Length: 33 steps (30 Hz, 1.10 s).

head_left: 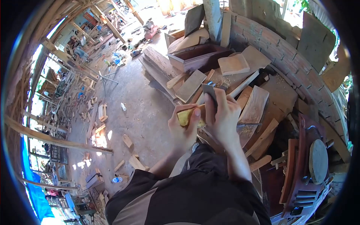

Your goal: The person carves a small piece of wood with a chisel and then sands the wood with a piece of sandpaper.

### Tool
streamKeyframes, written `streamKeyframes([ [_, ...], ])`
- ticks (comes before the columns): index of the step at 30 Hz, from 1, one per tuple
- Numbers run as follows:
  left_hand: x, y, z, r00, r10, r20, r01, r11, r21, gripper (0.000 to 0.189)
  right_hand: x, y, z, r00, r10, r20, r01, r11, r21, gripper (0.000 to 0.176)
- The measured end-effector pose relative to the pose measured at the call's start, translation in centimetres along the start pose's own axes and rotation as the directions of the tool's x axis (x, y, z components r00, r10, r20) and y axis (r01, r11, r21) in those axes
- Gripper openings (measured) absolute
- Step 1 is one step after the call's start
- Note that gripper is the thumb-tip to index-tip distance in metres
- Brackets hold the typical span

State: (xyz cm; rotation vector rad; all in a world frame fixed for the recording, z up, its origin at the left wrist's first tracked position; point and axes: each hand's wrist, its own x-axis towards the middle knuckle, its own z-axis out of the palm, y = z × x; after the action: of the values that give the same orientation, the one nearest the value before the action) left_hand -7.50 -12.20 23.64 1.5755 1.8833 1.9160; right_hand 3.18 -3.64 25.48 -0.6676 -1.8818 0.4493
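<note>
My left hand [183, 125] is wrapped round a small yellow piece [184, 117] in front of my body. Close beside it on the right, my right hand [224, 120] grips a flat grey piece [210, 94] that points up and away from me. The two hands are almost touching, and a brownish part shows between them. Beyond the hands lie wooden boards [190, 86] and a block with shavings around it.
A dark red wooden box [198, 56] stands among planks ahead. A curved brick wall [273, 48] runs along the right. Dark red furniture [300, 165] leans at the lower right. Wood offcuts [127, 141] and a bottle [123, 107] lie on the floor at left.
</note>
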Motion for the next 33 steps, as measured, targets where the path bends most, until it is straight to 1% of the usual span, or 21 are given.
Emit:
streamKeyframes([
  [1, 0.1, 0.8, -0.5, 0.986, -0.164, 0.042, 0.165, 0.986, -0.016, 0.021, -0.3, 0.3, 0.6, 0.999, -0.021, -0.035, 0.021, 1.000, 0.020, 0.015],
  [2, 0.8, 0.8, -1.0, 0.985, -0.167, 0.037, 0.168, 0.986, -0.011, 0.021, -1.1, 0.3, 1.4, 0.999, -0.020, -0.030, 0.021, 0.999, 0.027, 0.015],
  [4, 2.3, 0.5, -1.5, 0.934, -0.336, -0.122, 0.294, 0.916, -0.275, 0.024, -2.5, -0.4, 2.2, 0.989, -0.129, 0.068, 0.126, 0.991, 0.037, 0.007],
  [6, 1.1, 0.2, -0.5, 0.956, -0.220, -0.196, 0.168, 0.954, -0.249, 0.025, -1.4, -0.2, 1.7, 0.991, -0.131, 0.029, 0.128, 0.988, 0.085, 0.008],
  [8, -0.4, 1.6, -0.5, 0.976, -0.210, 0.055, 0.212, 0.976, -0.038, 0.023, 0.0, 0.6, 0.8, 0.998, -0.041, -0.055, 0.041, 0.999, 0.007, 0.017],
  [9, 0.0, 0.5, -0.8, 0.991, -0.122, 0.046, 0.120, 0.992, 0.043, 0.022, -0.1, 0.7, 1.0, 0.996, -0.061, -0.059, 0.064, 0.997, 0.039, 0.018],
  [10, 0.9, 0.4, -1.0, 0.991, -0.123, 0.045, 0.121, 0.992, 0.045, 0.022, -0.9, 0.6, 1.5, 0.996, -0.061, -0.058, 0.063, 0.997, 0.041, 0.018],
  [12, 2.4, 0.4, -0.8, 0.962, -0.229, -0.146, 0.209, 0.968, -0.140, 0.021, -2.2, 0.3, 2.0, 0.986, -0.164, -0.011, 0.164, 0.984, 0.062, 0.012],
  [13, 1.9, 0.1, 0.1, 0.965, -0.194, -0.177, 0.155, 0.965, -0.211, 0.019, -1.9, 0.5, 1.8, 0.989, -0.146, -0.031, 0.147, 0.988, 0.055, 0.012],
  [14, 1.5, 0.2, 0.5, 0.965, -0.197, -0.173, 0.158, 0.964, -0.215, 0.019, -1.5, 0.9, 1.1, 0.989, -0.142, -0.029, 0.144, 0.988, 0.050, 0.012],
  [16, 0.6, 1.0, 0.8, 0.994, -0.099, 0.056, 0.101, 0.995, -0.028, 0.018, 0.0, 0.8, -1.0, 1.000, 0.011, 0.019, -0.011, 1.000, 0.028, 0.018],
  [17, 1.3, 1.6, 0.2, 0.957, -0.254, 0.144, 0.259, 0.966, -0.022, 0.017, -0.3, 1.2, -0.6, 0.998, -0.049, -0.033, 0.049, 0.999, -0.014, 0.016],
  [18, 1.9, 1.4, 0.7, 0.954, -0.255, 0.155, 0.263, 0.964, -0.029, 0.017, -1.1, 1.5, -0.3, 0.998, -0.043, -0.034, 0.042, 0.999, -0.026, 0.016],
  [20, 2.9, 1.1, 1.7, 0.974, -0.206, -0.096, 0.191, 0.971, -0.142, 0.015, -2.1, 1.8, 0.1, 0.993, -0.122, -0.005, 0.122, 0.992, -0.022, 0.011],
  [22, 1.8, 1.7, 2.8, 0.957, -0.289, 0.006, 0.280, 0.921, -0.271, 0.015, -0.4, 2.6, -0.2, 0.988, -0.112, -0.110, 0.112, 0.994, -0.003, 0.009],
  [24, 0.2, 0.1, 3.2, 0.997, -0.005, 0.081, 0.009, 0.999, -0.047, 0.015, 0.3, 3.1, -1.4, 0.993, -0.046, -0.113, 0.039, 0.997, -0.066, 0.012],
  [25, 0.5, -0.1, 3.1, 0.990, -0.124, 0.074, 0.130, 0.987, -0.091, 0.014, -0.5, 3.5, -1.0, 0.994, -0.065, -0.085, 0.059, 0.995, -0.080, 0.010],
  [26, 1.0, -0.2, 3.3, 0.990, -0.118, 0.082, 0.126, 0.987, -0.102, 0.014, -1.1, 3.5, -0.8, 0.994, -0.066, -0.091, 0.058, 0.994, -0.093, 0.010],
  [28, 1.4, -0.3, 3.6, 0.962, -0.265, -0.059, 0.240, 0.932, -0.270, 0.012, -2.1, 2.5, -0.6, 0.997, -0.075, -0.024, 0.074, 0.997, -0.026, 0.008],
  [32, -0.3, -0.2, 3.8, 0.983, -0.146, 0.107, 0.157, 0.982, -0.103, 0.013, -0.1, 3.4, -2.0, 0.997, 0.059, -0.039, -0.062, 0.994, -0.095, 0.011],
  [33, 0.5, -0.4, 3.9, 0.979, -0.202, 0.028, 0.203, 0.955, -0.215, 0.014, -0.9, 3.0, -1.5, 0.999, 0.007, -0.034, -0.011, 0.992, -0.125, 0.011],
])
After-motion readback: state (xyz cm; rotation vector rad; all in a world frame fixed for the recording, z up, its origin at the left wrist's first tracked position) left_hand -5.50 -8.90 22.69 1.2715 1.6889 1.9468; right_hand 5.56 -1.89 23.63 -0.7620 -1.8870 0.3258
